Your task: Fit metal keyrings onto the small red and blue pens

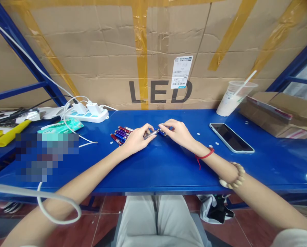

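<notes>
Over the middle of the blue table, my left hand (138,139) is closed around a slim silver pen-shaped tube (150,134). My right hand (177,132) meets it at the tube's far end, thumb and fingers pinched together; what sits in that pinch is too small to make out. Just under the right fingertips lie dark blue pen-shaped tubes (161,131), partly hidden by the hand. Behind and left of my left hand is a loose pile of shiny red, purple and blue pen-shaped metal tubes (120,134), some covered by the hand.
A smartphone (231,138) lies right, before a leaning plastic cup with a straw (232,99) and an open cardboard box (274,113). Left are a white power strip (88,112), a green packet (61,126) and cables. A large carton (104,61) walls the back.
</notes>
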`<state>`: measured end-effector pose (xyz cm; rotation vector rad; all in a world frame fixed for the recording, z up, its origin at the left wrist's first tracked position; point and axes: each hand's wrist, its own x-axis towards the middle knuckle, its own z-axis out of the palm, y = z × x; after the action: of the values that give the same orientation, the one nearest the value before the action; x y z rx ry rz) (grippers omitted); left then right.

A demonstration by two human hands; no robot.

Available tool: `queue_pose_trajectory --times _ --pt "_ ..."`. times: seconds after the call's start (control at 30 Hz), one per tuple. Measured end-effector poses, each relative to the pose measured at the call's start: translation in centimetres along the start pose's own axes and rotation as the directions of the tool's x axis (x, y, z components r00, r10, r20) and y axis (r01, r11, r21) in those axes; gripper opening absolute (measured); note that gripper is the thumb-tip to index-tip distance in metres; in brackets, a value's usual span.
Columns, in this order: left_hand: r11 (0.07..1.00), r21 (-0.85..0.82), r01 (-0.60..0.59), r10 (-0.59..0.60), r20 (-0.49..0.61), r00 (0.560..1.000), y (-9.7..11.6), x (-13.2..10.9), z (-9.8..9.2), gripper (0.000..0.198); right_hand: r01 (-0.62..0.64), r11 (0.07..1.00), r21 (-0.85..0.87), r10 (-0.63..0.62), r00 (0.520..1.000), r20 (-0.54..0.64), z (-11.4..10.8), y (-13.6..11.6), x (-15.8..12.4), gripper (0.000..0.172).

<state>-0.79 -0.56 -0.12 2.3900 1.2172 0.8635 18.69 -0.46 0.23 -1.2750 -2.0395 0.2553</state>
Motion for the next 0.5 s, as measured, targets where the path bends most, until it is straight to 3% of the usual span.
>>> queue_pose_trajectory --times 0.13,0.23,0.33,0.4,0.5 --pt "0.999 -0.001 -0.044 0.043 -0.075 0.996 0.0 -0.1 0.2 0.022 -0.178 0.882 0.436 0.161 0.984 0.074 0.7 -1.4 -0.1 0.035" --pt "0.994 0.034 -0.099 0.103 -0.139 0.985 0.1 -0.2 0.3 0.019 -0.334 0.712 0.617 0.294 0.941 0.171 1.0 -1.6 -0.3 0.036" --pt "0.994 0.039 -0.107 0.112 -0.168 0.979 0.1 -0.3 0.5 0.019 -0.368 0.576 0.730 0.340 0.920 0.196 1.4 -1.4 -0.3 0.035" --pt "0.994 0.020 -0.109 0.111 -0.153 0.982 0.1 -0.3 0.7 0.019 -0.352 0.556 0.753 0.349 0.921 0.173 1.7 -1.2 -0.3 0.033" --pt "0.994 -0.026 -0.104 0.100 -0.125 0.987 0.1 -0.3 1.0 0.018 -0.283 0.638 0.717 0.319 0.944 0.089 2.0 -1.1 -0.3 0.025"
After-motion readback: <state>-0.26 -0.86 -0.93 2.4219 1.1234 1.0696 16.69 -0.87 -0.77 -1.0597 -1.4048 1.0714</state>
